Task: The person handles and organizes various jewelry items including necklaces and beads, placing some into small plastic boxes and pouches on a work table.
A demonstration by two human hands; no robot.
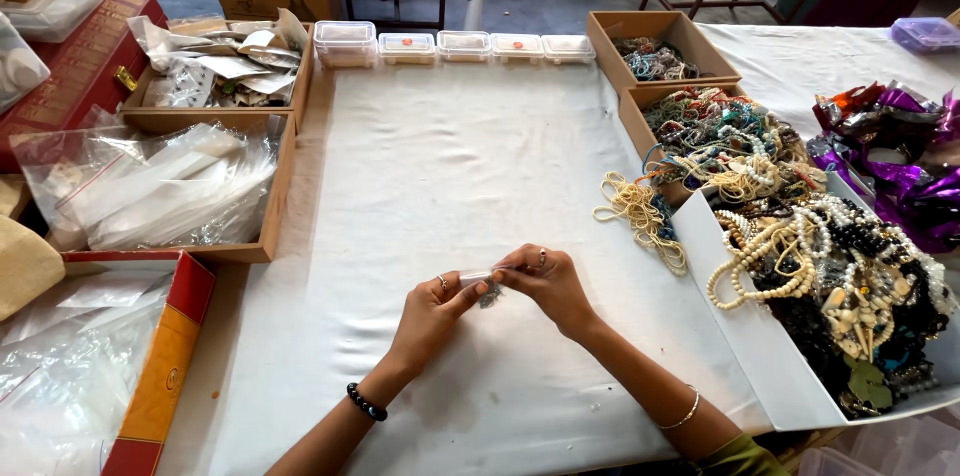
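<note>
Small clear pouch (476,277), pinched between both your hands just above the white table cloth (450,166), with a small dark beaded piece (490,294) hanging at its lower edge; can't tell if that piece is inside the pouch or only half in. Biggest risk sits to the right of your hands: the white box (760,356) heaped with bead necklaces overhangs the table edge near your right forearm, so a careless elbow swing could probably tip it or drag strands out. Next, the cream bead strand pile (640,216), up and right of your right hand (548,281), lies loose on the cloth; a sleeve or bangle could snag it and pull it along. Left of your hands the wooden tray of empty plastic bags (170,186) is well apart, low risk, but a reach across could scatter the slippery bags. Far ahead of you the row of small clear tubs (455,44) is out of the way. Smallest and likeliest: your left hand (428,311) and right hand are together, fingertips closed on the pouch, and the grip is only at the rim, so the beaded piece could slip out and drop on the cloth, or the thin plastic could tear if you pull the hands apart hard.
</note>
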